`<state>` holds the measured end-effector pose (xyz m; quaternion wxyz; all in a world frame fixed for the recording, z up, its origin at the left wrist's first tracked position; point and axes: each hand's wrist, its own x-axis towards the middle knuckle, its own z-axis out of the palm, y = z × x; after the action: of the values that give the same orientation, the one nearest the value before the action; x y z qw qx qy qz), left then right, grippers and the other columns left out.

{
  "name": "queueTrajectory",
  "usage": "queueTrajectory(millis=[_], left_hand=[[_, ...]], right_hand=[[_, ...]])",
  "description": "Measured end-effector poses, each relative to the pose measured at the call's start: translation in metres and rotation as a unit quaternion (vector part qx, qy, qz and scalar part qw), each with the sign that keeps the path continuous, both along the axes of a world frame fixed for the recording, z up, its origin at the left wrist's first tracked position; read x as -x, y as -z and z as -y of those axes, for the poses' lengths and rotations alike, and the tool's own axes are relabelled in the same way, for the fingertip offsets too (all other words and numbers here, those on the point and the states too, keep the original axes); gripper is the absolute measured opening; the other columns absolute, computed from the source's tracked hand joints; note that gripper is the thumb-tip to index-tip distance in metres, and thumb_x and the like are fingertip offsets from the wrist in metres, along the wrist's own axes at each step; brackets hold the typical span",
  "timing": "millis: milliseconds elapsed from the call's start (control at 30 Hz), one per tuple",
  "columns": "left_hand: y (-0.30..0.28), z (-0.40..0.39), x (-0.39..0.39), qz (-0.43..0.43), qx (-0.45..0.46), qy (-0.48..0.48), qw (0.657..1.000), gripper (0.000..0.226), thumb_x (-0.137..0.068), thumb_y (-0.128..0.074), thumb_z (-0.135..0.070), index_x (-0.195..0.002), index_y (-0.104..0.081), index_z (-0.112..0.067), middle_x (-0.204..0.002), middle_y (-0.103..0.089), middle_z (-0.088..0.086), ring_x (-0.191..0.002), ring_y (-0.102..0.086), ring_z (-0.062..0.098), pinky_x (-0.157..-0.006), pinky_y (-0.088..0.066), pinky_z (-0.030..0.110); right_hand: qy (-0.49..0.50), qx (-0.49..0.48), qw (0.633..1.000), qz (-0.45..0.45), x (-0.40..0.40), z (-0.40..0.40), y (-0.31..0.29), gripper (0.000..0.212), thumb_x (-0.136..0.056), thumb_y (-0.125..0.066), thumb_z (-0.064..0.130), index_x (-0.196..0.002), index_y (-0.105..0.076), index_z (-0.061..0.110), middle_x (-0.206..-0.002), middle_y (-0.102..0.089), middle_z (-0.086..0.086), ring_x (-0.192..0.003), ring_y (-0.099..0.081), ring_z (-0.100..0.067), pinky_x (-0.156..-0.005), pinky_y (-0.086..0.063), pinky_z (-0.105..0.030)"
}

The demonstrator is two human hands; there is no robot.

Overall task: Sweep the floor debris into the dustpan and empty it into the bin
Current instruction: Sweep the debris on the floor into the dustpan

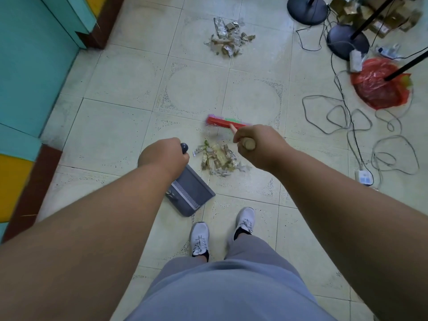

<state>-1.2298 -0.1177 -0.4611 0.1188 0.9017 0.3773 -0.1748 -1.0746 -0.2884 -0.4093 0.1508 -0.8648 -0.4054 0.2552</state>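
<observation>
Broom and dustpan gripped, near debris pile between them on the floor.
Left hand (163, 156) curled on dustpan (191, 193) handle top; right hand (254, 144) fisted on broom (223, 122) stick end. Near pile (220, 161) of paper and wrapper scraps looks light, flimsy, likely scatters. Far pile (229, 37) untouched. Red-bagged bin (377, 86) at far right.

Pale tiled floor (120, 79), speckled, ring patterns. Teal wall panel (30, 61) with yellow and brown trim, far left of the grips. Two round black stand bases (306, 8), cardboard boxes (393, 17), tangled grey cables (361, 126), white power strip (364, 177), well right of the grips. Grey sneakers (200, 238), below.
</observation>
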Motion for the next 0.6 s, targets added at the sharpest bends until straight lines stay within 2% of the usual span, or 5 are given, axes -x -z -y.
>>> queueTrajectory(millis=[100, 200, 333, 433, 600], left_hand=[[0.000, 0.001, 0.002, 0.004, -0.001, -0.001, 1.000, 0.020, -0.097, -0.043, -0.034, -0.089, -0.050, -0.017, -0.070, -0.047, 0.000, -0.073, -0.052, 0.026, -0.056, -0.036, 0.027], [0.000, 0.002, 0.002, 0.009, -0.001, 0.001, 1.000, 0.021, -0.096, -0.042, -0.034, -0.088, -0.050, -0.016, -0.070, -0.047, 0.001, -0.073, -0.053, 0.026, -0.056, -0.036, 0.028], [-0.002, 0.003, 0.002, 0.011, 0.007, -0.003, 1.000, 0.020, -0.096, -0.043, -0.035, -0.088, -0.049, -0.017, -0.070, -0.047, 0.000, -0.075, -0.054, 0.027, -0.058, -0.038, 0.029], [-0.005, 0.003, 0.003, 0.010, 0.010, -0.004, 1.000, 0.020, -0.096, -0.043, -0.035, -0.089, -0.050, -0.018, -0.073, -0.049, 0.001, -0.075, -0.055, 0.026, -0.058, -0.038, 0.029], [-0.009, 0.005, 0.002, 0.009, 0.018, 0.000, 1.000, 0.019, -0.096, -0.044, -0.034, -0.091, -0.051, -0.017, -0.080, -0.053, 0.003, -0.076, -0.054, 0.026, -0.057, -0.037, 0.028]], right_hand=[[-0.027, 0.021, 0.999, -0.019, 0.002, 0.009, 0.008, 0.020, -0.086, -0.061, 0.011, -0.102, -0.070, 0.019, -0.092, -0.062, 0.003, -0.080, -0.054, -0.017, -0.057, -0.036, -0.020], [-0.052, 0.040, 0.997, -0.042, 0.005, 0.016, 0.003, 0.020, -0.084, -0.061, 0.011, -0.099, -0.072, 0.020, -0.089, -0.063, 0.003, -0.077, -0.056, -0.017, -0.056, -0.036, -0.015], [-0.123, 0.080, 0.989, -0.022, 0.005, 0.017, -0.015, 0.022, -0.085, -0.060, 0.012, -0.101, -0.072, 0.021, -0.097, -0.067, 0.002, -0.082, -0.057, -0.016, -0.062, -0.039, -0.021], [-0.135, 0.089, 0.987, -0.017, 0.006, 0.017, -0.030, 0.024, -0.082, -0.062, 0.011, -0.099, -0.073, 0.022, -0.096, -0.069, 0.001, -0.086, -0.061, -0.019, -0.072, -0.049, -0.029], [-0.116, 0.078, 0.990, -0.036, 0.007, 0.021, -0.048, 0.021, -0.085, -0.060, 0.011, -0.097, -0.072, 0.023, -0.086, -0.067, 0.004, -0.069, -0.056, -0.009, -0.061, -0.047, -0.024]])
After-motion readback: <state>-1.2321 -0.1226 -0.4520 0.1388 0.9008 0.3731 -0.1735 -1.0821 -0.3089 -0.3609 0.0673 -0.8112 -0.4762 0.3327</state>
